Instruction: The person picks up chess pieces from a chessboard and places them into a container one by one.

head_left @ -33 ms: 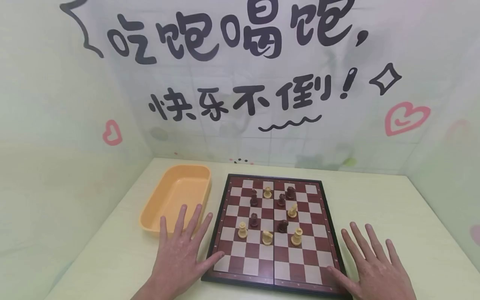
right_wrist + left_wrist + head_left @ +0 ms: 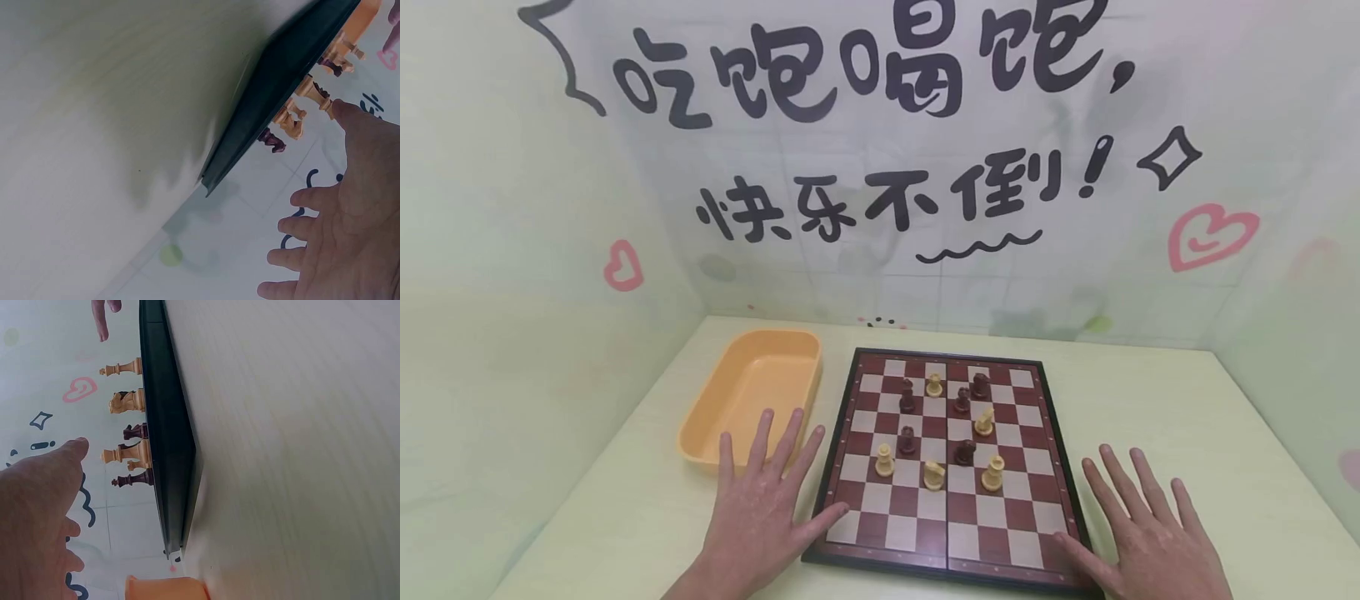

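My left hand (image 2: pixel 756 512) is spread flat between the orange tray and the chessboard, its thumb over the board's left front corner. On the other side my right hand (image 2: pixel 1157 542) is spread too, thumb overlapping the right front corner. Neither hand holds anything. On the red-and-white chessboard (image 2: pixel 910 530) stand several cream and dark brown chess pieces, among them a cream rook (image 2: pixel 992 473), a cream knight (image 2: pixel 934 476) and a dark knight (image 2: pixel 966 452). Seen side-on in the left wrist view, the board's dark edge (image 2: pixel 169 425) lies beyond the straight thumb.
The orange tray (image 2: pixel 811 350) sits at the back left of the pale table (image 2: pixel 1165 392). Behind the table hangs a white sheet (image 2: pixel 850 283) with black lettering and pink hearts, and similar sheets close off both sides.
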`<state>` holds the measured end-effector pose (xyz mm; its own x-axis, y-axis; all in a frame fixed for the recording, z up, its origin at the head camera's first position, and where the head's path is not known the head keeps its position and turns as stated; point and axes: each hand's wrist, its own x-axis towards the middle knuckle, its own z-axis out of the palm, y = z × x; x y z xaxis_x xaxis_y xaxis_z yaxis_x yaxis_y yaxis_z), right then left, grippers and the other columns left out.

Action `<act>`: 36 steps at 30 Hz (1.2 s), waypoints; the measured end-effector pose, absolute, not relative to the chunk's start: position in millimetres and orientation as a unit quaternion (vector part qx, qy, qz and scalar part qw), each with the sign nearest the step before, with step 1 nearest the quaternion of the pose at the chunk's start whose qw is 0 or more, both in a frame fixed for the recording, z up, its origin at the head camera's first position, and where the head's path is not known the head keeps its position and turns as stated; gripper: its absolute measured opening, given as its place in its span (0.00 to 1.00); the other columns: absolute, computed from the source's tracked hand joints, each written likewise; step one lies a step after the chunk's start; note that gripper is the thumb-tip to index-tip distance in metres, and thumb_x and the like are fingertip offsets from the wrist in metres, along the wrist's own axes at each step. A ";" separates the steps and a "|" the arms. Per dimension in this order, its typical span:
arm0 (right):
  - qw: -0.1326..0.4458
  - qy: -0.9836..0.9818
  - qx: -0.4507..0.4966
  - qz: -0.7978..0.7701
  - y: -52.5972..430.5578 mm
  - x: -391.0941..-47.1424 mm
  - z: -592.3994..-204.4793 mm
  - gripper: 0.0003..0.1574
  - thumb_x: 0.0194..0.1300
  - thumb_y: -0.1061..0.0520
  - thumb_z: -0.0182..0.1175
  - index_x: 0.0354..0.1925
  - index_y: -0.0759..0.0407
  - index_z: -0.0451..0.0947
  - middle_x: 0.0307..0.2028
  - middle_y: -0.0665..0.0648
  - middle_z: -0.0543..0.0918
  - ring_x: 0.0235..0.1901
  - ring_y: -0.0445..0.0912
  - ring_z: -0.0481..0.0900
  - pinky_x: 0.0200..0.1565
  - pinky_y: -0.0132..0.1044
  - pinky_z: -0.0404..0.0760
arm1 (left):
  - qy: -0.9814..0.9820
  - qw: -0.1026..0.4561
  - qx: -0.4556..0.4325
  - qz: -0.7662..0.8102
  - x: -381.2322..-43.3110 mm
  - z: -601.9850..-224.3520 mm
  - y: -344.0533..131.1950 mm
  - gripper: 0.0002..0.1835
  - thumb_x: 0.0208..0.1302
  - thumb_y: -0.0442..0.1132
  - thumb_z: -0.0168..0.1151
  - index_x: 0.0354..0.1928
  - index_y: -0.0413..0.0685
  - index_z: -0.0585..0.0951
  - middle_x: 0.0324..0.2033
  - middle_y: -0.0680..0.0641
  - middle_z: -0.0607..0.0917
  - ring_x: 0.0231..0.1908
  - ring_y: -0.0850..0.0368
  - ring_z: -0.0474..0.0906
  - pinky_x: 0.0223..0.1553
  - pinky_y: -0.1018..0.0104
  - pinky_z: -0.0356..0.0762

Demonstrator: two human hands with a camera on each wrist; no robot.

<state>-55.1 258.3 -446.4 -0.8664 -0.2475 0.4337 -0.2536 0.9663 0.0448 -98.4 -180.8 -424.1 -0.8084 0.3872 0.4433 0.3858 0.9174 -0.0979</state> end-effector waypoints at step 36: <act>0.031 -0.974 0.197 0.110 257.9 -64.0 -457.7 0.57 0.61 0.26 0.64 0.73 0.60 0.67 0.73 0.65 0.65 0.71 0.63 0.61 0.73 0.50 0.53 | -0.948 0.235 -0.214 -0.016 -95.2 -435.9 -183.5 0.49 0.64 0.81 0.40 0.74 0.54 0.71 0.75 0.41 0.64 0.75 0.35 0.51 0.65 0.21 0.40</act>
<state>-64.0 257.9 -457.7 -0.9203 -0.3769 0.1043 -0.3907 0.8980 -0.2022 -95.2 -183.5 -435.9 -0.7976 0.3981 0.4532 0.4130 0.9080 -0.0707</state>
